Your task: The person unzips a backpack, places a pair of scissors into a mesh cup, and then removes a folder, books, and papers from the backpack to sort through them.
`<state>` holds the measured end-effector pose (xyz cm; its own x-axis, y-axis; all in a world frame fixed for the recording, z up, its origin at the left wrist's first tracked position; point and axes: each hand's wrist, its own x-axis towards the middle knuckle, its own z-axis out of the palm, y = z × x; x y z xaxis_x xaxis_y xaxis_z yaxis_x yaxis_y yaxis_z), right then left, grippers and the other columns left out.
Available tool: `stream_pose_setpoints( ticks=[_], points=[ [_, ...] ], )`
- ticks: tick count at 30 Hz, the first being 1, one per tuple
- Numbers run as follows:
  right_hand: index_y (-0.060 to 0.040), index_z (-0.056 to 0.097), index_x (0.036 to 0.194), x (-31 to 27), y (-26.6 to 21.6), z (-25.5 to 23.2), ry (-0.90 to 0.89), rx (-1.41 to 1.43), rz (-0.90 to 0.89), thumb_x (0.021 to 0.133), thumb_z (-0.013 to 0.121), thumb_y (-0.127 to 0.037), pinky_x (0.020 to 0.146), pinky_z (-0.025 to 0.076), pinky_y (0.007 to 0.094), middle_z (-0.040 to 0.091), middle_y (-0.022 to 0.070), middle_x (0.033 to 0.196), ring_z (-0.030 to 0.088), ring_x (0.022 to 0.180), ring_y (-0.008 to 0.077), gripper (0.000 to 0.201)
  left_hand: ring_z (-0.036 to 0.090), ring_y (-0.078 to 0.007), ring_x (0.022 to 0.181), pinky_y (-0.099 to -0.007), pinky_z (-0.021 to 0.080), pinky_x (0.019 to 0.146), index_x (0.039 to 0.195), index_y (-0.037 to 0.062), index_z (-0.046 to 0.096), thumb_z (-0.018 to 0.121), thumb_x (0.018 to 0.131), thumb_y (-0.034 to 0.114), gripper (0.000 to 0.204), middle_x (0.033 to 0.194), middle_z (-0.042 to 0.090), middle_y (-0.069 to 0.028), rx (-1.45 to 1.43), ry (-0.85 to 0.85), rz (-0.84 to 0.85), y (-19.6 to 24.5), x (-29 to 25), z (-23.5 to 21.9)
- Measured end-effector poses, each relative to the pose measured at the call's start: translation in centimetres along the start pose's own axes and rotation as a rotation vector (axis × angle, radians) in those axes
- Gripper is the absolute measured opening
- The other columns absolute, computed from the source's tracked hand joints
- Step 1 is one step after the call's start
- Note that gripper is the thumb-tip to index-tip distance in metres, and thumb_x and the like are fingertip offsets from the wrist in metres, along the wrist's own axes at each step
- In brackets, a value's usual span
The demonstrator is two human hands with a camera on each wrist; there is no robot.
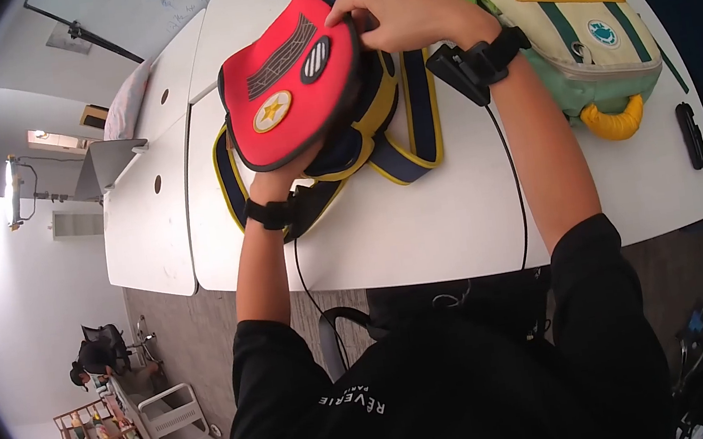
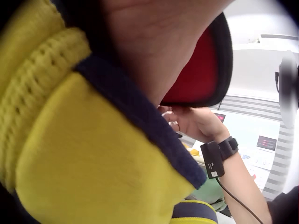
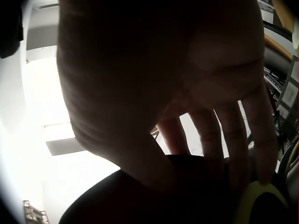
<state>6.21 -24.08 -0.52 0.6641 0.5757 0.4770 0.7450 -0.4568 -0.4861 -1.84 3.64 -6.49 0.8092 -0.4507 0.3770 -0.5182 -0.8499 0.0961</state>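
A bag with a red flap [image 1: 290, 78], striped and star badges on it, and navy-and-yellow straps [image 1: 422, 114] lies on the table. My right hand [image 1: 396, 14] pinches the flap's dark edge at its upper right; in the right wrist view the thumb and fingers of that hand [image 3: 187, 93] come down on the dark edge. My left hand [image 1: 278, 182] reaches under the flap from the near side, its fingers hidden. The left wrist view shows this hand [image 2: 154, 46] between the red flap [image 2: 198, 70] and yellow fabric [image 2: 93, 154].
A cream, green and yellow backpack [image 1: 573, 25] lies on the right of the white table [image 1: 457, 224], with a black object [image 1: 691, 136] near the right edge. Cables run from both wrists. A laptop [image 1: 104, 166] stands at the left, and a person sits further off.
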Motion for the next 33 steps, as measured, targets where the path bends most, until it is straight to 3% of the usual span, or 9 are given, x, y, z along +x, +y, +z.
stream_pose_setpoints(
  ticks=[3,6,9,12,14,17,21,24,33],
  points=[
    [-0.0093,0.056,0.136,-0.7,1.7,1.4,-0.002,0.009,0.046,0.075,0.064,-0.006,0.079,0.055,0.0352,0.068,0.0173,0.097,0.067,0.087,0.0296,0.061,0.055,-0.0279,0.127,-0.0398,0.044,0.107,0.134,0.0150,0.059,0.077,0.083,0.028,0.056,0.136,0.059,-0.0102,0.017,0.058,0.168,-3.8,-1.4,1.0],
    [-0.0085,0.039,0.148,-0.8,1.6,2.1,0.134,-0.219,0.157,0.072,0.065,-0.007,0.087,0.054,0.0396,0.066,0.0226,0.106,0.066,0.099,0.0374,0.080,0.054,-0.0282,0.128,-0.0402,0.043,0.108,0.134,0.0144,0.059,0.078,0.082,0.025,0.056,0.138,0.058,-0.0104,-0.053,0.028,0.086,-3.5,-1.8,0.6],
    [0.0011,0.032,0.148,0.2,2.0,2.4,-0.276,0.025,0.319,0.074,0.067,-0.012,0.091,0.052,0.0421,0.062,0.0297,0.119,0.062,0.109,0.0417,0.084,0.053,-0.0291,0.130,-0.0408,0.043,0.109,0.135,0.0139,0.058,0.078,0.082,0.021,0.057,0.140,0.057,-0.0105,-0.077,-0.026,0.074,-4.9,-2.4,0.7],
    [0.0030,0.029,0.149,0.3,0.8,3.6,-0.268,0.150,0.283,0.077,0.070,-0.017,0.089,0.052,0.0416,0.062,0.0311,0.118,0.063,0.109,0.0409,0.085,0.053,-0.0292,0.130,-0.0408,0.043,0.108,0.135,0.0134,0.058,0.077,0.082,0.020,0.057,0.140,0.057,-0.0106,-0.051,-0.024,0.092,-6.5,-3.0,1.3],
    [-0.0007,0.039,0.144,0.2,0.2,4.0,-0.220,0.163,0.200,0.080,0.072,-0.024,0.087,0.053,0.0417,0.064,0.0287,0.116,0.064,0.107,0.0418,0.076,0.054,-0.0291,0.129,-0.0407,0.044,0.108,0.135,0.0132,0.058,0.077,0.081,0.019,0.058,0.139,0.058,-0.0107,-0.040,-0.001,0.103,-7.3,-3.0,1.3],
    [-0.0057,0.066,0.114,1.4,-0.4,7.8,-0.281,0.069,0.159,0.081,0.070,-0.031,0.087,0.054,0.0467,0.067,0.0266,0.110,0.063,0.104,0.0435,0.041,0.059,-0.0282,0.123,-0.0395,0.047,0.104,0.133,0.0113,0.059,0.076,0.082,0.015,0.054,0.133,0.062,-0.0120,-0.057,0.009,0.017,-6.9,-2.9,-0.4],
    [-0.0036,0.063,0.118,0.8,-3.5,10.0,-0.092,-0.055,-0.022,0.086,0.066,-0.030,0.092,0.054,0.0498,0.058,0.0278,0.126,0.063,0.102,0.0460,0.042,0.057,-0.0282,0.125,-0.0398,0.045,0.106,0.132,0.0071,0.059,0.079,0.079,0.013,0.057,0.133,0.062,-0.0143,-0.007,0.103,0.070,-13.0,-7.1,1.1],
    [-0.0015,0.045,0.139,0.6,-4.0,11.7,-0.059,0.284,-0.018,0.088,0.068,-0.027,0.097,0.052,0.0489,0.034,0.0279,0.149,0.056,0.117,0.0454,0.062,0.060,-0.0302,0.122,-0.0407,0.047,0.103,0.129,0.0058,0.060,0.074,0.082,0.010,0.049,0.130,0.063,-0.0162,-0.153,0.050,-0.259,-11.1,-8.8,-0.6],
    [-0.0060,0.048,0.140,0.9,-3.0,11.9,-0.108,0.377,-0.186,0.088,0.068,-0.021,0.102,0.047,0.0458,0.043,0.0205,0.147,0.055,0.120,0.0422,0.057,0.061,-0.0299,0.120,-0.0398,0.050,0.100,0.126,0.0059,0.063,0.071,0.084,0.010,0.042,0.128,0.065,-0.0154,0.044,0.108,-0.289,-11.7,-10.3,-0.7]
  ],
)
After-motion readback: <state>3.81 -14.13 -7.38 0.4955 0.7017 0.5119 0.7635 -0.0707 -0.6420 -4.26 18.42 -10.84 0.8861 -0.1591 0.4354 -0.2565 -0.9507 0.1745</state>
